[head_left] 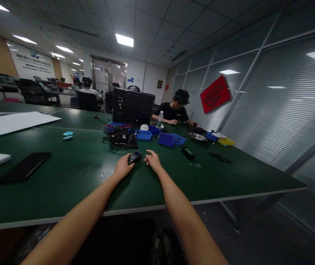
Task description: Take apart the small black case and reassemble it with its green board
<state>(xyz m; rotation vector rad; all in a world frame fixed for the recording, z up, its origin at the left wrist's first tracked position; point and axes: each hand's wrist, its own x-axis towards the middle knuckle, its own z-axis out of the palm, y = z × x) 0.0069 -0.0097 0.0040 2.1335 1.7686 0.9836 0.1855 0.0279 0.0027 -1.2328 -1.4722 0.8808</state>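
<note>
My left hand (122, 166) grips a small black device with a screen (134, 158) by its left side, just above the green tabletop. Its screen faces up and shows a faint display too small to read. Just right of the device, my right hand (152, 161) is apart from it, index finger stretched out and the other fingers loosely bent. Nothing shows in the right hand. Farther right lies a black box with a green face (187, 152), and near it a small clear piece (197, 166).
Ahead stand a black monitor-like panel (132, 106), a black power unit with cables (119, 140), blue bins (143, 135), a bottle (160, 118) and a metal dish (198, 137). A dark slab (25, 167) lies left. Across the table sits a person (174, 108).
</note>
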